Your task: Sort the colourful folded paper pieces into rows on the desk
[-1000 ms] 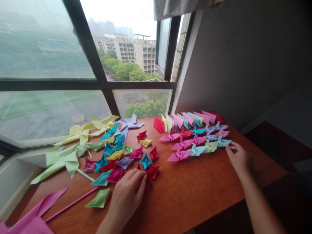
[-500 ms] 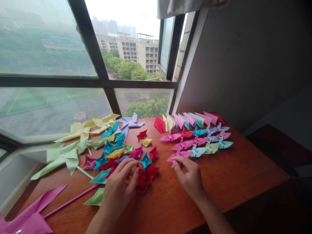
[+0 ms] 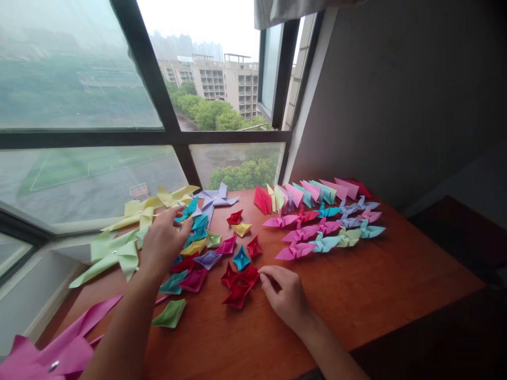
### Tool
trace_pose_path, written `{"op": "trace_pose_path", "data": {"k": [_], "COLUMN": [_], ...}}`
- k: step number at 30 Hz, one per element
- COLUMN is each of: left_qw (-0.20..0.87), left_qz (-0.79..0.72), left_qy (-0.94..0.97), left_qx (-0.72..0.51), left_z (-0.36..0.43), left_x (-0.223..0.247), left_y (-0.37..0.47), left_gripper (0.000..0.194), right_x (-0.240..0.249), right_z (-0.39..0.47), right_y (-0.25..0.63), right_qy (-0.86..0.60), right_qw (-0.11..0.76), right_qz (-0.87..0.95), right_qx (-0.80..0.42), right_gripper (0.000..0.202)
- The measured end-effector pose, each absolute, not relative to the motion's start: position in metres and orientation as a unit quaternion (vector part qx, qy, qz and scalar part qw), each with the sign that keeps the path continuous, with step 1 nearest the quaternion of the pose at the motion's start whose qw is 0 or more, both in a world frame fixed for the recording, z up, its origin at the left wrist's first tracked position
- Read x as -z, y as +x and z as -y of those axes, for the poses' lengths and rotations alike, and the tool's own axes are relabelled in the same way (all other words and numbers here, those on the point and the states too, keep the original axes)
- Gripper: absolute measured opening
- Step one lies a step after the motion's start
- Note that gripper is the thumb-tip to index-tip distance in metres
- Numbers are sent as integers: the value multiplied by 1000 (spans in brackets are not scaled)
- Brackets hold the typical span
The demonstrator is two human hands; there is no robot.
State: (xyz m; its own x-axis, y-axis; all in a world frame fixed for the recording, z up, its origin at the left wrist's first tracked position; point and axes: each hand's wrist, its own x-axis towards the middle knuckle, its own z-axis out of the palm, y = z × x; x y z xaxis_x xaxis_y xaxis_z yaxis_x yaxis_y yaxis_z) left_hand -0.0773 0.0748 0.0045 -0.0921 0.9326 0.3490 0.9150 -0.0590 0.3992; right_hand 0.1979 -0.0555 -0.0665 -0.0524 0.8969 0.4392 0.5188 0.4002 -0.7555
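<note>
My left hand (image 3: 164, 240) reaches over the left cluster of folded paper boats, beside a teal paper boat (image 3: 189, 207). Its thumb and fingers are apart, and I see nothing held. My right hand (image 3: 287, 295) has thumb and forefinger close together at the right point of a red paper boat (image 3: 249, 275). That boat lies against two more red boats, one of them the front red boat (image 3: 236, 296). Just behind sits a blue paper boat (image 3: 241, 258). A purple boat (image 3: 208, 259) and a magenta boat (image 3: 194, 279) lie right of my left forearm.
Paper cranes (image 3: 325, 241) stand in rows at the right, with folded paper pieces (image 3: 304, 194) lined up behind. Pinwheels lie at the left: green (image 3: 114, 252), yellow (image 3: 138, 212), lilac (image 3: 216, 198) and magenta (image 3: 51, 359). Windows border the wooden table (image 3: 356, 301).
My left hand has moved back and left, from beside the red boats to the teal ones. My right hand has shifted left and nearer, from the cranes to a red boat's point.
</note>
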Motion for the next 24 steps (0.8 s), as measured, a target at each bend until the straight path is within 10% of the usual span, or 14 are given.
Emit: {"op": "trace_pose_path", "data": {"k": [14, 24], "left_qw": [9, 23], "left_qz": [-722, -641], "left_qy": [659, 666], "left_qx": [-211, -381], "left_z": [-136, -102], "left_x": [3, -15], "left_y": [-89, -62], "left_gripper": [25, 29], "right_x": [70, 68], "right_z": [56, 56], "right_y": [196, 196], "right_qy": [-498, -500], "right_qw": [432, 443], "right_qz": [729, 719], "right_qx": [-185, -193], "right_gripper": [20, 19]}}
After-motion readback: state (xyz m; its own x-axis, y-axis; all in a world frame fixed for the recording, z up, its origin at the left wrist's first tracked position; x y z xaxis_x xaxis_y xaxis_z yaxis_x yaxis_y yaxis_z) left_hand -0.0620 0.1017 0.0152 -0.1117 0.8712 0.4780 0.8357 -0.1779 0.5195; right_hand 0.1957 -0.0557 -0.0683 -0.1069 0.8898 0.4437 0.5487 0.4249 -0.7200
